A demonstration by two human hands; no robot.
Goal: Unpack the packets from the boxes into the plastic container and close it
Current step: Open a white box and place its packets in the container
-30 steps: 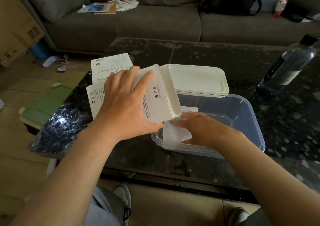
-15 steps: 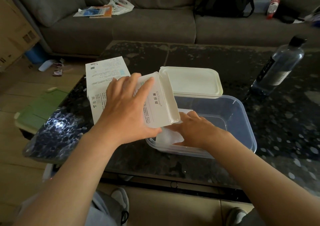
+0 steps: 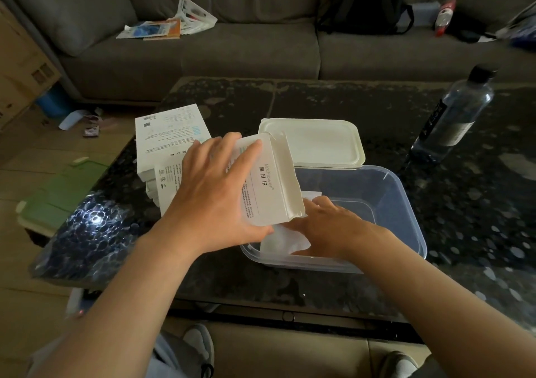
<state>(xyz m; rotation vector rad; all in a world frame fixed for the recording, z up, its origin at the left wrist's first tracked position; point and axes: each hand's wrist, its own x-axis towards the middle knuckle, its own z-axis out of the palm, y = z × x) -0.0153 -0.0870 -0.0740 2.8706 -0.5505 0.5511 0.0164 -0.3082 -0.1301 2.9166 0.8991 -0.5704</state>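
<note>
My left hand [image 3: 211,201] grips a white box [image 3: 268,186] with printed text, tilted with its opened end over the near left corner of the clear plastic container [image 3: 403,203]. My right hand [image 3: 327,227] reaches into that corner and lies on white packets [image 3: 285,241] at the container's bottom; its fingertips are hidden under the box. The container's cream lid [image 3: 316,140] lies flat on the table just behind it. A stack of more white boxes [image 3: 168,134] sits to the left, partly hidden by my left hand.
A clear water bottle [image 3: 455,116] with a black cap stands at the right on the dark speckled table [image 3: 348,102]. A grey sofa [image 3: 246,53] with papers and a black backpack [image 3: 362,3] runs behind. Cardboard cartons [image 3: 20,67] and a green tray [image 3: 58,192] lie on the floor at left.
The box in my left hand and my right hand in the container stay in almost the same place. The view has shifted slightly.
</note>
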